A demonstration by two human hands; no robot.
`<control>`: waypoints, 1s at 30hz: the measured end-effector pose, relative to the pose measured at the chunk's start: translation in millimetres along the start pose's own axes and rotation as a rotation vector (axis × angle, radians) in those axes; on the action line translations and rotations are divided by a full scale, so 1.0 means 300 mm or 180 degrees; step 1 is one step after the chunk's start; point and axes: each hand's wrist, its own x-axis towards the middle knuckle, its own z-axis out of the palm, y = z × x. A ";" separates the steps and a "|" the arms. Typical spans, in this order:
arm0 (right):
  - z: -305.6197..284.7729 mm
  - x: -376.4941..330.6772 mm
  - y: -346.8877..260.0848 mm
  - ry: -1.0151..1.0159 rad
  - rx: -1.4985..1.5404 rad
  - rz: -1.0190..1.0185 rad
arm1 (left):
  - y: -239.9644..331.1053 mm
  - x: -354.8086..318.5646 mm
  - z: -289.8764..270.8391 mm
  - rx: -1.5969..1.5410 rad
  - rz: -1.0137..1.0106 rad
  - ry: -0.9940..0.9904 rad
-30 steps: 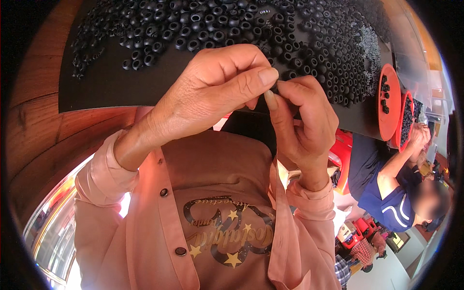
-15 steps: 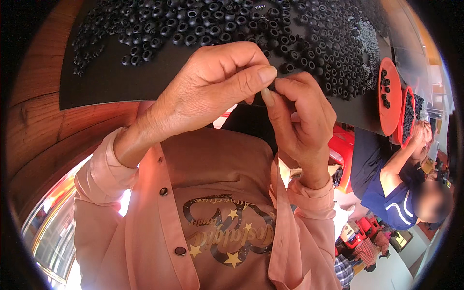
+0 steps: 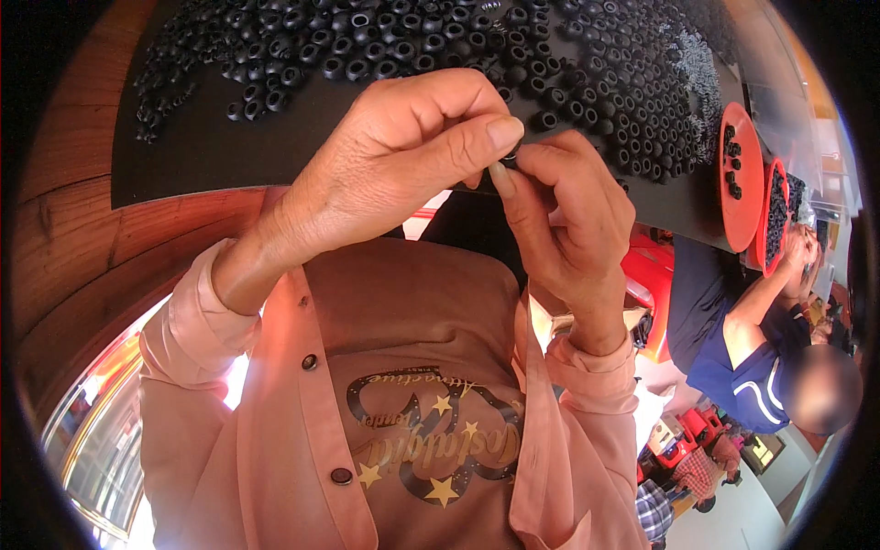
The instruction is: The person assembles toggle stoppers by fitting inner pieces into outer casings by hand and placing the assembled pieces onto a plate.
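Observation:
My left hand (image 3: 417, 151) and my right hand (image 3: 573, 211) meet fingertip to fingertip just over the near edge of a dark work surface (image 3: 220, 170). Between their pinched thumbs and forefingers sits a small black piece (image 3: 511, 158), mostly covered by the fingers, so its full shape is hidden. Beyond the hands lie a great many small black round hollow pieces (image 3: 385, 50), many with their openings facing up. Several small metal coil springs (image 3: 694, 87) form a silvery heap at the right of the surface.
At the right edge, a red-orange dish (image 3: 739, 215) holds several small black pieces. Beside it, another red dish (image 3: 759, 247) is filled with black pieces. A co-worker in a dark blue top (image 3: 733, 371) sits to the right, hands near that dish. Wooden boards (image 3: 69, 211) lie left.
Both hands stay pinched together, with only a slight shift of the fingertips. A little more of the small black piece shows between them. The co-worker's hands have moved slightly.

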 end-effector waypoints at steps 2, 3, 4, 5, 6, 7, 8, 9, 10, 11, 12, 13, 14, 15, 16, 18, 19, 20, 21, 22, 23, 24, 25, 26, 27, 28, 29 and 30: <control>-0.003 0.001 -0.001 -0.0058 -0.0018 0.0009 | 0.002 -0.001 -0.002 -0.0042 -0.0041 -0.0016; -0.005 0.002 -0.002 -0.0058 -0.0019 0.0012 | 0.003 -0.001 -0.002 -0.0083 -0.0080 -0.0031; -0.006 0.004 -0.001 -0.0079 -0.0022 -0.0021 | 0.001 -0.001 -0.003 -0.0084 -0.0082 -0.0033; -0.005 0.005 -0.001 -0.0100 -0.0021 -0.0054 | -0.002 -0.002 -0.004 -0.0103 -0.0059 -0.0028; -0.005 0.005 0.000 -0.0100 -0.0019 -0.0051 | -0.005 -0.002 -0.005 -0.0121 -0.0037 -0.0022; -0.004 0.005 0.000 -0.0112 -0.0014 -0.0055 | -0.007 -0.003 -0.005 -0.0122 -0.0042 -0.0022; -0.005 0.003 0.002 -0.0124 -0.0013 -0.0058 | -0.008 -0.001 -0.004 -0.0117 -0.0010 -0.0022; -0.005 0.002 0.003 -0.0124 -0.0015 -0.0052 | -0.010 0.000 -0.003 -0.0113 0.0022 -0.0022; -0.005 0.000 0.005 -0.0130 -0.0045 -0.0046 | -0.012 0.002 -0.001 -0.0117 0.0019 -0.0026; -0.007 -0.001 0.008 -0.0137 -0.0070 -0.0045 | -0.012 0.005 0.000 -0.0123 0.0006 -0.0027; -0.007 -0.001 0.012 -0.0140 -0.0069 -0.0045 | -0.013 0.007 0.002 -0.0130 -0.0007 -0.0029; -0.008 -0.003 0.016 -0.0134 -0.0054 -0.0045 | -0.013 0.009 0.004 -0.0132 -0.0008 -0.0026; -0.007 -0.005 0.018 -0.0127 -0.0042 -0.0040 | -0.014 0.009 0.004 -0.0108 -0.0018 -0.0018; -0.005 -0.007 0.020 -0.0129 -0.0045 -0.0036 | -0.015 0.010 0.005 -0.0085 -0.0028 -0.0009; -0.003 -0.008 0.020 -0.0107 -0.0027 -0.0026 | -0.017 0.010 0.005 -0.0090 -0.0028 -0.0010; 0.001 -0.008 0.022 -0.0085 -0.0009 -0.0025 | -0.022 0.010 0.003 -0.0054 -0.0003 -0.0013; 0.002 -0.008 0.022 -0.0092 -0.0023 -0.0046 | -0.024 0.010 0.001 -0.0055 0.0004 -0.0012; 0.005 -0.008 0.019 -0.0095 -0.0036 -0.0062 | -0.023 0.006 -0.001 -0.0089 0.0004 -0.0014; 0.009 -0.008 0.015 -0.0091 -0.0042 -0.0063 | -0.022 0.003 -0.004 -0.0123 0.0006 -0.0018; 0.013 -0.006 0.011 -0.0091 0.0013 -0.0040 | -0.019 -0.001 -0.008 -0.0122 0.0013 -0.0024; 0.011 -0.003 0.008 -0.0087 0.0053 -0.0018 | -0.011 0.000 -0.009 -0.0190 -0.0102 -0.0004; 0.011 -0.002 0.006 -0.0076 0.0028 -0.0022 | -0.004 0.000 -0.009 -0.0257 -0.0216 0.0013; 0.014 -0.003 0.005 -0.0064 0.0162 0.0009 | 0.000 -0.004 -0.009 -0.0258 -0.0196 -0.0009; 0.013 0.002 0.007 -0.0049 0.0299 0.0026 | 0.004 -0.006 -0.009 -0.0325 -0.0243 0.0071; 0.009 0.010 0.007 -0.0033 0.0275 0.0007 | 0.007 -0.007 -0.009 -0.0391 -0.0290 0.0150; 0.004 0.019 0.007 -0.0010 0.0290 -0.0036 | 0.010 -0.005 -0.010 -0.0383 -0.0260 0.0134; 0.000 0.027 0.006 0.0009 0.0309 -0.0079 | 0.011 -0.005 -0.012 -0.0475 -0.0320 0.0131; -0.009 0.037 -0.004 0.0002 0.0280 0.0009 | 0.011 -0.003 -0.014 -0.0566 -0.0380 0.0129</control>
